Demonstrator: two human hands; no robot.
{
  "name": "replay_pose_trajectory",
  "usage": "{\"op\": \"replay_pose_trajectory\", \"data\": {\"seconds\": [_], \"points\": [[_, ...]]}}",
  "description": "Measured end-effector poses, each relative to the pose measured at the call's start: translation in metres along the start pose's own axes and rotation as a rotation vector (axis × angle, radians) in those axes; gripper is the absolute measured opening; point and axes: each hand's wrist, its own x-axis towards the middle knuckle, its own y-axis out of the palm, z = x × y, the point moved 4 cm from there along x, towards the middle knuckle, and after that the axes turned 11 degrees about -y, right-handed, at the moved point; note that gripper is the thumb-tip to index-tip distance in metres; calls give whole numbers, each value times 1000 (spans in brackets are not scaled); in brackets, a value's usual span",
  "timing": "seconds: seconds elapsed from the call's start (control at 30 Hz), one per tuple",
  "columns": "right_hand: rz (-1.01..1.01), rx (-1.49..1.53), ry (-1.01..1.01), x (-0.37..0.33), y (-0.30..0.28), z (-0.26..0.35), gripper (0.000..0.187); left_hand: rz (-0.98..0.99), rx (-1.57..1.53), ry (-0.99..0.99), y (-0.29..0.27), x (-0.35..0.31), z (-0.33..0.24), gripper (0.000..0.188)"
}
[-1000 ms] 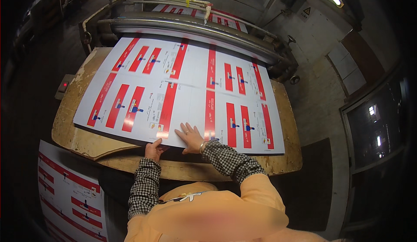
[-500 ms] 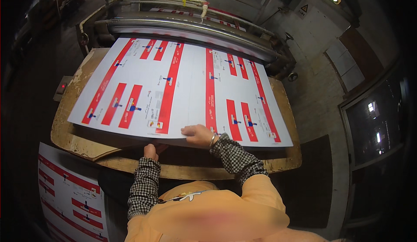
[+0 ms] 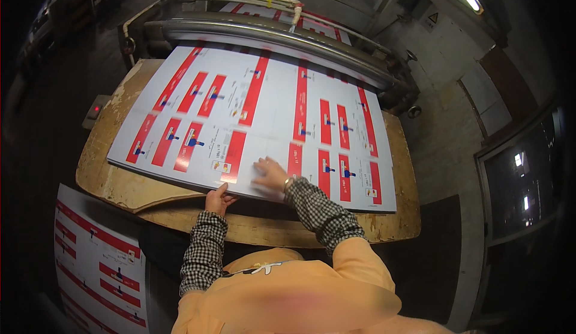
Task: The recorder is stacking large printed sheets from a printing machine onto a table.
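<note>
Two hands (image 3: pixel 246 187), one sheet stack (image 3: pixel 258 118), perhaps second stack (image 3: pixel 99 262) lower left.

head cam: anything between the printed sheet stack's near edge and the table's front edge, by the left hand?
Only bare worn wooden table between the printed sheets and the front edge; the left hand reaches across it.

- Large printed sheet (image 3: pixel 258 124): white, rectangular, flat on the wooden table; rows of red label panels with small blue marks.
- Second printed sheet stack (image 3: pixel 99 262): lower left, below the table; same white with red panels.
- More red-and-white sheets (image 3: pixel 318 25) behind the roller, partly hidden.
- Triangular warning sign (image 3: pixel 432 18): yellow and black, on far wall, upper right.
</note>
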Motion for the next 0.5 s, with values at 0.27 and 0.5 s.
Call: {"op": "replay_pose_trajectory", "data": {"seconds": [0.27, 0.5], "points": [[193, 155, -9, -27, -31, 26, 50, 247, -70, -81, 14, -18, -9, 32], [-147, 359, -23, -34, -77, 43, 30, -16, -79, -31, 22, -18, -5, 29]]}}
